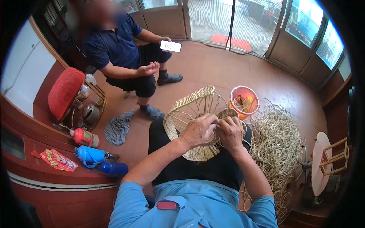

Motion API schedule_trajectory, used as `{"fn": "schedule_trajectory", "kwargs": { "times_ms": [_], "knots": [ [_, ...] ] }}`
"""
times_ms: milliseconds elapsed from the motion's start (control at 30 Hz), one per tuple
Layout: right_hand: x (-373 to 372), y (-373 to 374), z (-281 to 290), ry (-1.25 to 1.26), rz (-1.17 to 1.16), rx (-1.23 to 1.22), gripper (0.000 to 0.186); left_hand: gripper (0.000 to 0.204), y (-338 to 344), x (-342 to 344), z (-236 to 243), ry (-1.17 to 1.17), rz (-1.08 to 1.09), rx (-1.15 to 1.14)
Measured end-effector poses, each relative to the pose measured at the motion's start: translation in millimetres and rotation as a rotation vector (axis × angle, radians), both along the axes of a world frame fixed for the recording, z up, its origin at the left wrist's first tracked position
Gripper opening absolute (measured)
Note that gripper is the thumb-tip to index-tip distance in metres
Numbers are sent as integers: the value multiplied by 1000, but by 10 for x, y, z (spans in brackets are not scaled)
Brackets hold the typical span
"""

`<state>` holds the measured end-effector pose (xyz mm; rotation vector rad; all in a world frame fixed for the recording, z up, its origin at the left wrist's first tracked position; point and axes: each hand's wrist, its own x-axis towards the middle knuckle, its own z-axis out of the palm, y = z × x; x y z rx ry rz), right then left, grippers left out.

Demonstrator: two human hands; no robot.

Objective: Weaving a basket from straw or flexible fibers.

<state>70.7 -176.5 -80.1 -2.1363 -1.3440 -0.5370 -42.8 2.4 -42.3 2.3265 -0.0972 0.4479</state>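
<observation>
A basket-like piece of pale woven straw cord [195,95] rests on my lap. Its plaited rim curves up on the far side, and thin cords and ribs span its open middle. My left hand [199,130] is closed, thumb and fingers pinched at the inner edge of the weave. Right beside it, my right hand [231,133] is closed too, gripping the right part near a tightly plaited band [227,113]. The fingertips of both hands nearly meet, and the strand between them is mostly hidden.
A large heap of loose straw cord [275,140] lies at my right, near a red bucket [243,99]. Beyond it stands a tipped round-topped stool [323,163]. A seated person [114,49] holds a phone [170,46]. Blue flasks [91,155] and a grey cloth [118,127] are left.
</observation>
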Motion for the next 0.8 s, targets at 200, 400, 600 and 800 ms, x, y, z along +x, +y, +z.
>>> {"fn": "schedule_trajectory", "kwargs": {
  "times_ms": [200,400,600,800],
  "knots": [
    [-107,-59,-49,35,-4,57,19,19,-95,-71,-144,-120,54,97],
    [-278,-62,84,1,-99,196,27,12,-74,77,-235,-119,213,20],
    [-703,-240,-41,-10,-102,240,45,9,-102,89,-98,58,319,-251],
    [-609,-82,-243,131,-194,162,54,9,-146,154,-132,50,302,-318]
  ]
}}
